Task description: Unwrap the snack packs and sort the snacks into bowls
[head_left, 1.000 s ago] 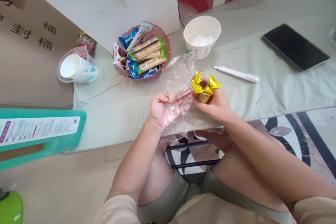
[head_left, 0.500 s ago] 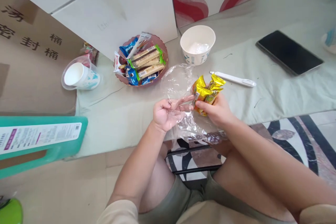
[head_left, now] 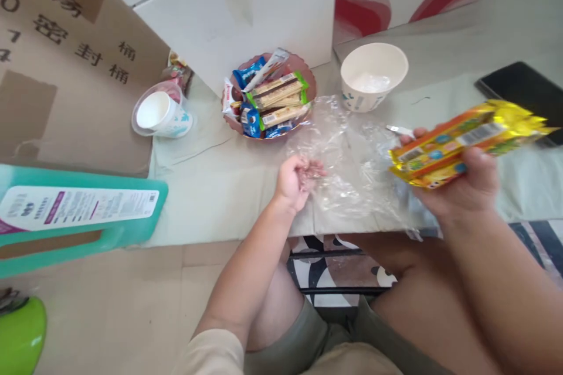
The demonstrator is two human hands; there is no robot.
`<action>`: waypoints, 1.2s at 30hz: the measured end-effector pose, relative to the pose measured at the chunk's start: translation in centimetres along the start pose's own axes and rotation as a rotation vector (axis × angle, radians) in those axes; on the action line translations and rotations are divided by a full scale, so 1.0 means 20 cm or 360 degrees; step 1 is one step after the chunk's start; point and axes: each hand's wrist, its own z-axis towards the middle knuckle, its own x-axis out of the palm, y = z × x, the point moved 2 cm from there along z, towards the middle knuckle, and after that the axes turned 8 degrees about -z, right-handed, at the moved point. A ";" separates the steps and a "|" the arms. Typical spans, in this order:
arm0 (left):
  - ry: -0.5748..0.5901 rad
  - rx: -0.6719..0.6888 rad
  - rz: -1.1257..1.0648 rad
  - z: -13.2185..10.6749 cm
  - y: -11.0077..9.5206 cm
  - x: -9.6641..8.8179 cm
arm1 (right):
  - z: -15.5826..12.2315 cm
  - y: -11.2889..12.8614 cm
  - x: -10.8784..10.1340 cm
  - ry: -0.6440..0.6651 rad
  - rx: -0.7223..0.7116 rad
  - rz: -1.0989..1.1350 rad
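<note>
My right hand (head_left: 466, 181) grips a long yellow and orange snack packet (head_left: 466, 140), held sideways out to the right, above the cloth. My left hand (head_left: 298, 179) is curled, pinching the edge of a crumpled clear plastic bag (head_left: 352, 158) that lies spread on the pale green cloth (head_left: 211, 187) between my hands. Behind the bag stands a pink dish (head_left: 308, 70) piled with several wrapped snack bars (head_left: 275, 99).
A white paper bowl (head_left: 373, 76) stands behind the bag, a white pen-like stick (head_left: 398, 129) partly hidden beside it. A black phone (head_left: 523, 94) lies far right. A cup in a clear tub (head_left: 160, 111), cardboard boxes (head_left: 65, 70) and a teal jug (head_left: 74, 211) are at the left.
My right hand has swung the yellow packet away from the left hand, out to the right and sideways. The left hand has closed on the plastic bag. The camera has shifted left.
</note>
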 end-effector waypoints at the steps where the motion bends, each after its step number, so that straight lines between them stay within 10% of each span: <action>1: 0.0009 0.0008 0.0120 0.01 0.00 0.00 | 0.00 0.04 -0.01 -0.0049 -0.0024 -0.0040; 7: 0.0316 0.0166 0.1027 0.05 0.01 -0.05 | 0.19 0.42 0.16 -0.0271 -0.0443 -0.0416; 11: 0.0431 0.0177 0.1216 0.06 0.01 -0.06 | 0.50 0.63 0.47 0.0017 -0.0833 -0.1322; 17: 0.0466 0.0185 0.1290 0.06 0.01 -0.05 | 0.80 0.47 0.86 0.0832 -0.1079 -0.1896; 36: 0.0548 0.0284 0.1448 0.05 0.02 -0.03 | 0.94 0.38 0.85 0.1116 -0.1052 -0.1293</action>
